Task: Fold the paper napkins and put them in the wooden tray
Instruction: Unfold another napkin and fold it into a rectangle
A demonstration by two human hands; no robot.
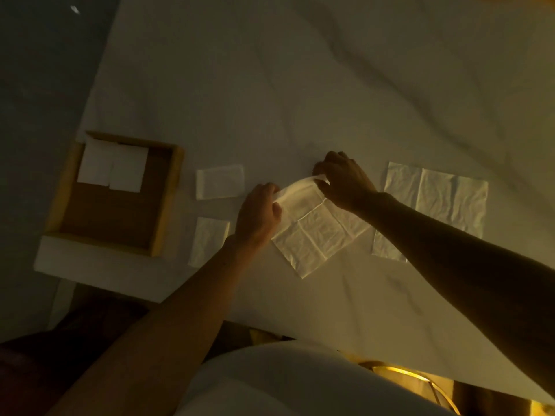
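A creased white paper napkin (315, 232) lies partly unfolded on the white cloth in the middle. My left hand (259, 216) pinches its far left corner and my right hand (342, 181) pinches its far right corner, so the far edge is lifted off the cloth. The wooden tray (169, 190) sits at the left with two folded white napkins (112, 168) side by side in its far half. Two more folded napkins lie between tray and hands: one (220, 181) farther off, one (208, 246) nearer.
An unfolded napkin (444, 202) is spread flat at the right, partly under my right forearm. The white cloth (300, 85) covers the table; its left edge runs just beside the tray. Dim light; a yellow chair frame (420, 382) shows below the near edge.
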